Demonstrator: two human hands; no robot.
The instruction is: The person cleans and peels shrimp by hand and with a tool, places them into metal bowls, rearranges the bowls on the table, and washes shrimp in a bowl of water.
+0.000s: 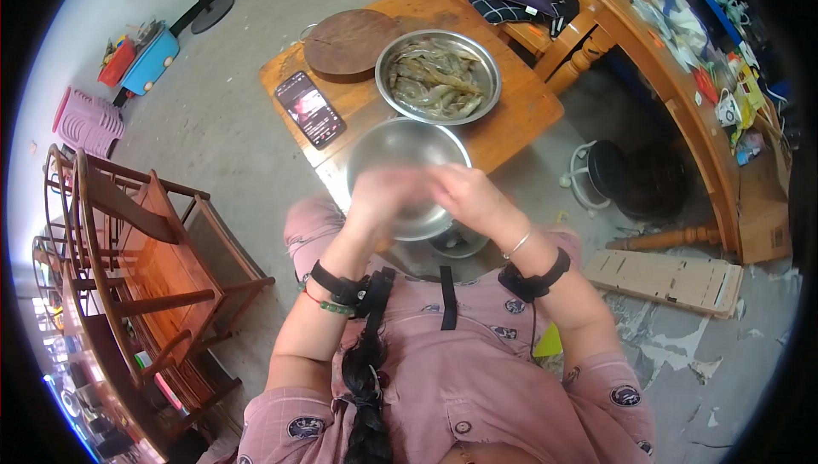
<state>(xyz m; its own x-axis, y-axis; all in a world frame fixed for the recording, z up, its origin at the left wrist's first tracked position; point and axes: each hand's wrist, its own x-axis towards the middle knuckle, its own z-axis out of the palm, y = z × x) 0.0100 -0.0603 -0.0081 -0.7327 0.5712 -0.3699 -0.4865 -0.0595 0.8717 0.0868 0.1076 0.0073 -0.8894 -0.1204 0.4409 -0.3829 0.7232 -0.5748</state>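
Both hands are over a metal bowl (409, 144) at the near edge of the small wooden table (511, 136). My left hand (392, 191) is smeared by motion, so its fingers cannot be made out. Beside it, my right hand (469, 200) has its fingers bent inward towards the left one; whatever they may hold is hidden or too small to name. Behind this bowl stands a second metal bowl (381, 80) full of raw shrimp (439, 80). A round wooden board (351, 42) and a lit phone (310, 110) lie to the left.
Under the hands, part of another metal container (460, 242) shows below the table. A wooden chair (153, 251) stands at the left, a fan (209, 12) at the back left. To the right are a black stool (607, 170), a cardboard piece (665, 281) and a cluttered wooden table (673, 115).
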